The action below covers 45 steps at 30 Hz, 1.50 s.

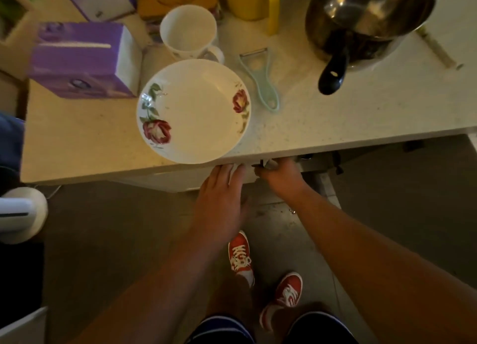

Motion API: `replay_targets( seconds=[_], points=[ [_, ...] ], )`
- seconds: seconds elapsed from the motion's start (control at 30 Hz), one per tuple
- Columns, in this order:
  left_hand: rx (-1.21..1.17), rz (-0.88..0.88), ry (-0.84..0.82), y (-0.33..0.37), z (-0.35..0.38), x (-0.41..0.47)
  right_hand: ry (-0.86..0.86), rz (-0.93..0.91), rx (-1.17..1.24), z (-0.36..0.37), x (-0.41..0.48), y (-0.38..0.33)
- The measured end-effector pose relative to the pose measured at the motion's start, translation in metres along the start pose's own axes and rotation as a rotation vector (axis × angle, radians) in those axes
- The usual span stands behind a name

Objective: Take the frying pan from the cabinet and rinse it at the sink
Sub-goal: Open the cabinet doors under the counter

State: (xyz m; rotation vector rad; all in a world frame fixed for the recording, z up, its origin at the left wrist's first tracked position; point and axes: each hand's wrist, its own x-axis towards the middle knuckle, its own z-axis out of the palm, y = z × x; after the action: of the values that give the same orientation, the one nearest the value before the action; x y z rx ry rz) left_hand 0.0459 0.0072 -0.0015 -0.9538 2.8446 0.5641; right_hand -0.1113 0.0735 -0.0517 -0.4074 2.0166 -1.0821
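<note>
The frying pan cannot be seen; the cabinet [180, 182] front lies in shadow under the tabletop [335, 116] edge. The left hand [222, 191] is laid flat there, fingers [232, 172] extended and together. The right hand [282, 174] is curled around something small and dark at the edge. A flowered plate [193, 111] overhangs the edge above the hands, with a mug [188, 31], peeler [260, 80] and steel pot [366, 16] behind.

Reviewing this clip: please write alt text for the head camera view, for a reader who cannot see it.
Both hands reach below the counter edge: the left hand lies flat on the cabinet front, and the right hand grips something small and dark there. On the counter sit a rose-patterned plate, white mug, peeler and steel pot.
</note>
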Motion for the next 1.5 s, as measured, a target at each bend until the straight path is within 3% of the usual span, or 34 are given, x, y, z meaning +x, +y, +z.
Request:
replay_targets(
  seconds=[0.1, 0.33, 0.57, 0.93, 1.17, 1.5],
  points=[
    [-0.020, 0.011, 0.025, 0.000, 0.003, -0.002, -0.024, 0.026, 0.038, -0.006, 0.006, 0.000],
    [-0.038, 0.001, 0.117, 0.012, 0.008, -0.012, -0.134, -0.081, -0.115, -0.022, -0.025, 0.016],
    [-0.014, -0.156, 0.092, 0.041, 0.009, -0.025, -0.363, -0.169, -0.174, -0.044, -0.053, 0.043],
    [-0.120, -0.586, 0.171, 0.096, 0.033, -0.046, -0.657, 0.032, -0.279, -0.045, -0.061, 0.033],
    [-0.147, -0.667, 0.277, 0.099, 0.045, -0.078, -0.822, 0.034, -0.431, -0.022, -0.072, 0.031],
    [-0.209, -0.805, 0.326, 0.085, 0.052, -0.155, -1.004, 0.269, -0.268, 0.040, -0.103, 0.056]
  ],
)
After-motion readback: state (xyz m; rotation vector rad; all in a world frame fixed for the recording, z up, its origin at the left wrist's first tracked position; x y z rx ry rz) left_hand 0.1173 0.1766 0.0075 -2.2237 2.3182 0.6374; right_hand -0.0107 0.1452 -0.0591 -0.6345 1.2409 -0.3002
